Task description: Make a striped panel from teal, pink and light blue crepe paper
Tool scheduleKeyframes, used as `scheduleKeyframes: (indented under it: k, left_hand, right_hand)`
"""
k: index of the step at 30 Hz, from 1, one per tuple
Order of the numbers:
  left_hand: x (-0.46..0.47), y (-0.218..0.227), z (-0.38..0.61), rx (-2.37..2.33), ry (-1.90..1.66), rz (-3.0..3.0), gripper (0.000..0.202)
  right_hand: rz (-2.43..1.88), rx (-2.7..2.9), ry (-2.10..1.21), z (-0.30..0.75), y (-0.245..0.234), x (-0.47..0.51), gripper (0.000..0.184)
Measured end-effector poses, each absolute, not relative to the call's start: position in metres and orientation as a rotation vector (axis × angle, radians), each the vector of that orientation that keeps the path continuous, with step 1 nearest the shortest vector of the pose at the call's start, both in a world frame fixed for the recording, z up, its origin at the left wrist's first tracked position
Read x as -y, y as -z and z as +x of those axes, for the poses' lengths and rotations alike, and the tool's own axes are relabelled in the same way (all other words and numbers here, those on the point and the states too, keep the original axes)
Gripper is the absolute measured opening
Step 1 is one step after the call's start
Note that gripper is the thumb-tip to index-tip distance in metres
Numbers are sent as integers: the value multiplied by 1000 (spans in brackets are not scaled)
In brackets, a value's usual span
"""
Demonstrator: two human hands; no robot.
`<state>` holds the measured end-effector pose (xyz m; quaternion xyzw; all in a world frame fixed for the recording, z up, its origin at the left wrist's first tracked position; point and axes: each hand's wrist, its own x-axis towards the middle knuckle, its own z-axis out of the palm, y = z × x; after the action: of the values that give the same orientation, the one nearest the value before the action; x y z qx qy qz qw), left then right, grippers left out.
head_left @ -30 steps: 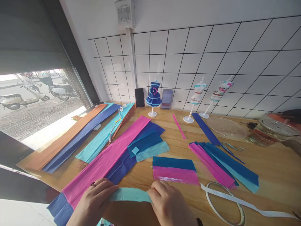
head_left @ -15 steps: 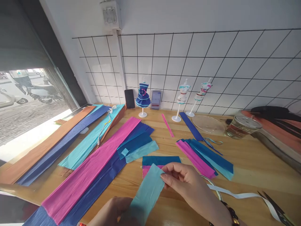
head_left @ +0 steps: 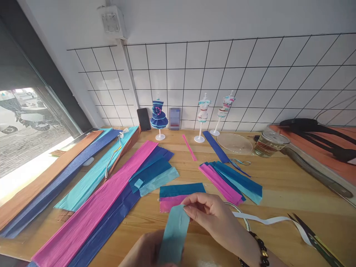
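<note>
A light blue crepe paper strip (head_left: 175,231) is held up between both hands at the front of the table. My right hand (head_left: 208,214) pinches its upper right corner between thumb and fingers. Lower down, my left hand (head_left: 148,246) grips the strip's near end, its fingers partly hidden behind the paper and cut off by the frame's bottom. Just beyond the hands lie a teal paper piece (head_left: 180,188) and a pink paper piece (head_left: 169,204), overlapping. Right of my right hand runs a white ribbon (head_left: 264,221) from a ring-shaped roll.
Scissors (head_left: 314,237) lie at the right front. Long paper strips, including a pink one (head_left: 102,198), cover the left side. Folded paper pieces (head_left: 236,181) lie right of centre. Small dress forms (head_left: 204,111), a dressed one (head_left: 158,115), a phone (head_left: 144,119) and a glass jar (head_left: 271,144) stand behind.
The view has turned slightly right, shifting everything leftward. My left hand has come up along the light blue strip, closer to my right hand, and the strip's top edge has bent over.
</note>
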<state>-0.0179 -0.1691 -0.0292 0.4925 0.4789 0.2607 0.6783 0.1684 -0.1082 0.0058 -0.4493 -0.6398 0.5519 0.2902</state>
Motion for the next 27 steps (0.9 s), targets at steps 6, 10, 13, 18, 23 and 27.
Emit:
scheduleKeyframes:
  k: [6,10,13,18,23,27]
  left_hand:
    - [162,23,4,-1163,-934,800,42]
    - [158,21,13,-1164,-1209,537,37]
    - [158,25,12,-1168,-1283,424,38]
    - [162,38,-8,-1248,-1301,554,33]
    - [169,48,-28,-1429,-1277,691,34]
    - [169,49,-33,-1528,-1137,864,41]
  right_hand:
    - [-1038,1588,-1578,167,4,118,35]
    - [-873,1384,-1869,162,31,131,55]
    - [-1002,1410,-1914,160,45,140,50]
    - [-1269,1493,-1697,174,44,146,36]
    - [-1400,1685,-1541,197,39,144,34]
    - [-1407,1832,-1348,210,42,136,30]
